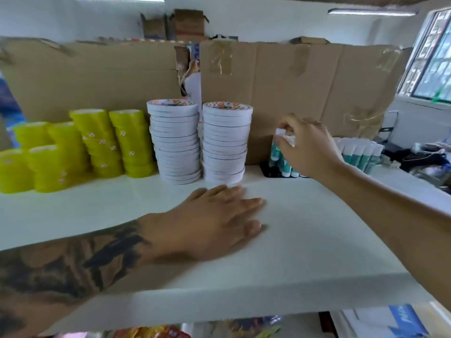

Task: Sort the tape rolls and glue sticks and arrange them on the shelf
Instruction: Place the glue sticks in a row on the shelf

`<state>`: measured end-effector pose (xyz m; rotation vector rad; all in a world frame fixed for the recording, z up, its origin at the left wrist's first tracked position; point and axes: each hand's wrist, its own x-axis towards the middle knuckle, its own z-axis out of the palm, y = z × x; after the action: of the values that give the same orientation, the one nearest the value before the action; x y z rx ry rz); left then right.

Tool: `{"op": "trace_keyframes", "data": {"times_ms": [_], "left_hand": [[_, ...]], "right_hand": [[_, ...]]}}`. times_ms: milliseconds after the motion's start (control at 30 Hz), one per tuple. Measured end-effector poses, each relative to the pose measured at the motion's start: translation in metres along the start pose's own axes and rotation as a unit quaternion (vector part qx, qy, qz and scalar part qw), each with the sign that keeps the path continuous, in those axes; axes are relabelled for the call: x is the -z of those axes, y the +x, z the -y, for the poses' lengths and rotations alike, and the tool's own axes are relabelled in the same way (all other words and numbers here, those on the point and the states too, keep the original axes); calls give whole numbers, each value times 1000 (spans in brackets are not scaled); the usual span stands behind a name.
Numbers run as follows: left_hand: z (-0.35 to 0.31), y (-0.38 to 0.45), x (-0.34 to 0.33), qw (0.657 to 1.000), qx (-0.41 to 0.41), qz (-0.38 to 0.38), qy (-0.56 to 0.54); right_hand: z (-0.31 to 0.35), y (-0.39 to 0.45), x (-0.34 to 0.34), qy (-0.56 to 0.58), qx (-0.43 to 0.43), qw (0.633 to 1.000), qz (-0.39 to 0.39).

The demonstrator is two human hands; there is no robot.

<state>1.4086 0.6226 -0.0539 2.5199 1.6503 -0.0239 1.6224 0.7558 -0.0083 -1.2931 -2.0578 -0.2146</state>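
White shelf [305,240]: left hand [214,223] rests flat, fingers spread; at two o'clock the right hand [307,147] has its grip pinching glue sticks [280,152].

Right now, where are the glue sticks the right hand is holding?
In the head view, right of centre on the shelf, the glue sticks stand against the cardboard, right of the white tape stacks, pinched by the right hand.

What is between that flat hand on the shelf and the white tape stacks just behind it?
Nothing visible. The left hand lies flat on the bare white shelf, with open shelf between its fingertips and the nearer white tape stack. The right hand is off to the side, gripping glue sticks.
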Motion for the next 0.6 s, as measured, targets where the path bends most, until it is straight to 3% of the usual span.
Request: {"op": "trace_keyframes", "data": {"times_ms": [200,600], "left_hand": [[-4,-2,3,999,32,22,-27],[-1,0,3,999,23,26,-34]], "right_hand": [[-18,-6,-18,-58,3,998,0],[-17,-4,-24,-64,-11,998,1]]}}
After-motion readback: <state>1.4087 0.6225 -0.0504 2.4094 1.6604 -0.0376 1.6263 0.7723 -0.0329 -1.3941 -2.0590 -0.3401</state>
